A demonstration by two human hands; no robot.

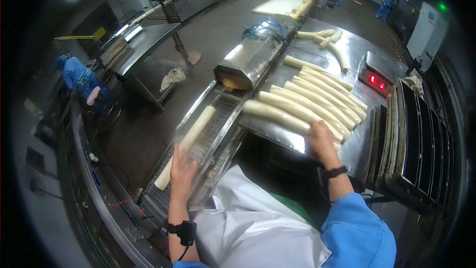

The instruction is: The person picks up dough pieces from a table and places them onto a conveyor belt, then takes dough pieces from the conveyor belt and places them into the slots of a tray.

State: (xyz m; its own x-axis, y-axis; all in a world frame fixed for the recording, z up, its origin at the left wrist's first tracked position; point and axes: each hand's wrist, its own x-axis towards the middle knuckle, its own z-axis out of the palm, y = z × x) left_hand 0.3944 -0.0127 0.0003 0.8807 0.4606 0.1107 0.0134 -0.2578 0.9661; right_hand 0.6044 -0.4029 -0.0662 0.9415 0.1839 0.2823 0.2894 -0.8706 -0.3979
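Note:
A long pale roll [201, 126] lies lengthwise on the mesh conveyor [156, 206]. My left hand [183, 171] is over its middle with the index finger stretched out; whether it touches the roll I cannot tell. On the steel table [317, 52], several pale rolls [317, 100] lie side by side. My right hand [321, 139] is at the right end of the nearest roll [277, 115], fingers curled around that end. This nearest roll looks slightly blurred, and its left end reaches the table's edge by the conveyor.
A metal hood [253, 57] covers the conveyor ahead. More rolls [338, 54] lie at the table's back. A scale with red digits [378, 80] and stacked trays [421, 144] stand right. A co-worker [79, 77] is far left; other people [386, 4] stand in the distance.

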